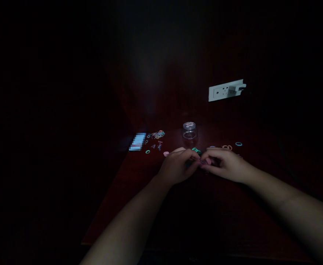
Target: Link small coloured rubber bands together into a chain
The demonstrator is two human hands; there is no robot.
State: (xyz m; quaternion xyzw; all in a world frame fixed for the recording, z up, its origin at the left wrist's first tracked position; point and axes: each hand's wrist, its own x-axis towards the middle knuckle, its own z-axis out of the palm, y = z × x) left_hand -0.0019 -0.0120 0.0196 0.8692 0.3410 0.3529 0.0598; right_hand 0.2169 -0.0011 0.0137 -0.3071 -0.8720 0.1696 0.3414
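Note:
Over the dark reddish table, my left hand (178, 166) and my right hand (229, 164) meet with their fingertips pinched together. Between them is a small purple hair tie (202, 162), partly covered by the fingers. Just behind the fingertips lies a green hair tie (196, 150). A pink piece (166, 154) rests beside my left hand. Past the right knuckles are orange hair ties (227, 147) and a teal hair tie (238, 144). The dim light hides the finer detail of what I hold.
A clear lidded jar (189, 131) stands behind my hands. A pile of colourful hair ties (158, 134) and a bright, pixelated phone-like rectangle (137, 141) lie at the left edge of the table (117, 206). A socket panel (219, 92) with a plug is on the wall.

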